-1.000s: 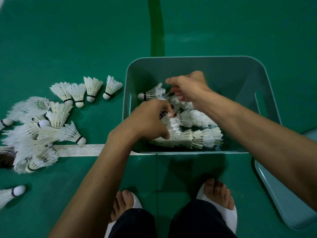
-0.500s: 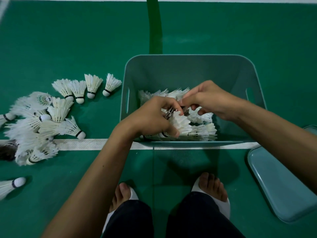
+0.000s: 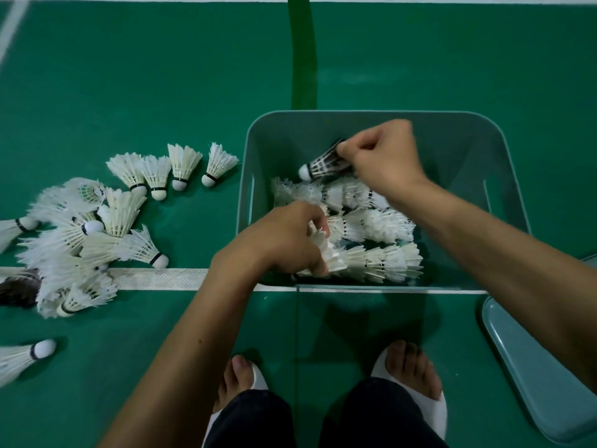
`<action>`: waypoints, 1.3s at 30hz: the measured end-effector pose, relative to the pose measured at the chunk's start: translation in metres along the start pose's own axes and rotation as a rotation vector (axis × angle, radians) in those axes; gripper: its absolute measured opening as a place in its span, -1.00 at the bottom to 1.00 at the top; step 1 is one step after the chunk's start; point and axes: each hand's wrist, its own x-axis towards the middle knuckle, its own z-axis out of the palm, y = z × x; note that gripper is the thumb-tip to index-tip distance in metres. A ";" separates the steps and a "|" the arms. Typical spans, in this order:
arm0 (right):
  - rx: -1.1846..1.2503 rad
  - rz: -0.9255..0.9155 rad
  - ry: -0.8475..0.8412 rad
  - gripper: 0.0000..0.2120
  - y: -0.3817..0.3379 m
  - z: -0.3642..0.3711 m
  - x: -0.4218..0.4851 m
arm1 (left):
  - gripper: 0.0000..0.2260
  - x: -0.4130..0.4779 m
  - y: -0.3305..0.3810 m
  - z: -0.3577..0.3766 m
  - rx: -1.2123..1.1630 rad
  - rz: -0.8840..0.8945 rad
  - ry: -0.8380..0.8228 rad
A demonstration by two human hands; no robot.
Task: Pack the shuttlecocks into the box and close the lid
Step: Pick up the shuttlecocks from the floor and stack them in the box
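We see right hand now drawn apart from left hand, fingers pinching dark shuttlecock over box | left fingers curled, seemingly gripping white shuttlecocks | floor pile unpacked, lid off

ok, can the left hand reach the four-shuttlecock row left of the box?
Likely yes, once emptied: the left hand grips white shuttlecocks in the box; the row lies uncovered beside it.
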 end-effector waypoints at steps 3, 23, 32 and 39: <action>-0.138 -0.110 -0.141 -0.83 -0.003 0.036 -0.003 | -0.52 0.003 -0.001 -0.004 0.101 -0.056 -0.035; 0.322 0.550 -0.080 -0.79 -0.008 0.037 0.005 | -0.55 0.007 0.008 -0.002 0.270 0.002 0.194; 0.332 0.598 -0.059 -0.82 -0.002 0.048 -0.001 | -0.61 0.020 0.003 0.000 0.218 -0.091 0.249; 0.159 0.474 0.056 -0.82 -0.003 0.050 -0.005 | -0.61 0.020 0.010 -0.002 0.225 -0.057 0.248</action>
